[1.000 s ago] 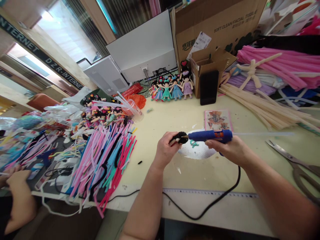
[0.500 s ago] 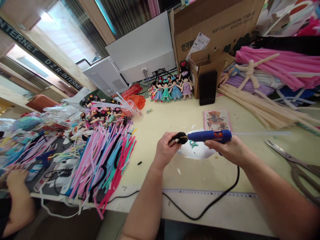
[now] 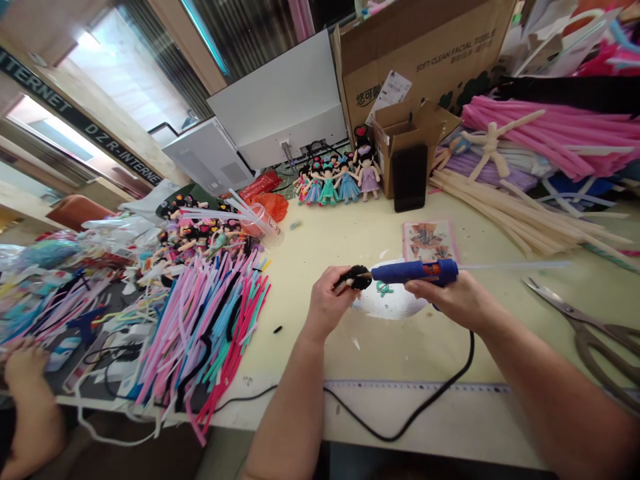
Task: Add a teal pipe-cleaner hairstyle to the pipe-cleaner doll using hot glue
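My left hand (image 3: 327,300) is closed around a small fuzzy black piece (image 3: 358,277) with a pale part showing near the fingers; its exact kind is unclear. In my right hand (image 3: 455,297) is a blue glue gun (image 3: 400,271), its nozzle pointing left and meeting the black piece. A clear glue stick (image 3: 515,266) sticks out of the gun's back end, and a black cord (image 3: 450,387) hangs from its handle. Beneath the gun, a small teal loop (image 3: 385,289) lies on a shiny whitish patch (image 3: 400,305) of the table.
Scissors (image 3: 580,320) lie at the right. Pipe cleaners (image 3: 200,327) are heaped at the left, near finished dolls (image 3: 330,183) and a plastic cup (image 3: 263,227). A phone (image 3: 409,179) leans on a small carton (image 3: 393,133). Another person's hand (image 3: 25,363) shows at far left.
The view has shifted slightly. Both hands keep their grip, and the glue gun's nozzle stays at the black piece.
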Demonstrator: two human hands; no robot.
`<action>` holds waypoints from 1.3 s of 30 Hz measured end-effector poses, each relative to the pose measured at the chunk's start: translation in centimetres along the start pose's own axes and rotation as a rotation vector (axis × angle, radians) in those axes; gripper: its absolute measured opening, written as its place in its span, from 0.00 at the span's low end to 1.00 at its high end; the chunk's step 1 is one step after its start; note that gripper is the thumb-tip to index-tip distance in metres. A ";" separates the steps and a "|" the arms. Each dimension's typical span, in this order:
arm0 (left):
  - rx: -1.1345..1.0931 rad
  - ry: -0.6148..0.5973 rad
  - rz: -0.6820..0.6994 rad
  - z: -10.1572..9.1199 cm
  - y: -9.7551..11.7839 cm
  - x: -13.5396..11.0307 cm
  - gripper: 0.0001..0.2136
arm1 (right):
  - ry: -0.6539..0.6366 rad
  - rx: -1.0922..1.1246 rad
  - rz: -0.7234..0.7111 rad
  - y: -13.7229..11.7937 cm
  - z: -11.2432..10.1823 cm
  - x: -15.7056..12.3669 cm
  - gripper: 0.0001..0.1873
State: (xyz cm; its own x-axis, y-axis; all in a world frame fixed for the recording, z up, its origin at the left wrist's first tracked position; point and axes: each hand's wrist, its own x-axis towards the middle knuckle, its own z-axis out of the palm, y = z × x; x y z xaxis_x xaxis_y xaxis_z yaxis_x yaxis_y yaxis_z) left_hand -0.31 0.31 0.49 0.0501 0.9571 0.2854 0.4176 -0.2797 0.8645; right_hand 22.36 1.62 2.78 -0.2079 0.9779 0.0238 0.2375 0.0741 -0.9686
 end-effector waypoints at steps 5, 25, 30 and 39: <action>-0.025 -0.002 -0.032 0.0 0.0 -0.1 0.14 | 0.002 -0.004 0.016 0.3 -0.1 0.0 0.19; -0.316 -0.035 -0.128 0.2 0.2 0.1 0.13 | 0.018 0.000 -0.017 0.0 -0.1 0.0 0.16; -0.327 -0.032 -0.132 0.2 0.3 0.1 0.13 | -0.013 0.008 -0.048 -0.1 -0.2 0.1 0.15; -0.290 0.003 -0.134 0.1 0.4 0.2 0.12 | -0.011 -0.013 -0.065 0.2 -0.4 0.2 0.14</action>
State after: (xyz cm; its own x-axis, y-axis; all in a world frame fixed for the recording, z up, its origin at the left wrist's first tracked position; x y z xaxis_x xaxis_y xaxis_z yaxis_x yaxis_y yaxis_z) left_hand -0.02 0.37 0.89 0.0091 0.9868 0.1616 0.1441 -0.1612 0.9763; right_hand 22.74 1.90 2.71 -0.2333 0.9688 0.0841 0.2356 0.1403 -0.9617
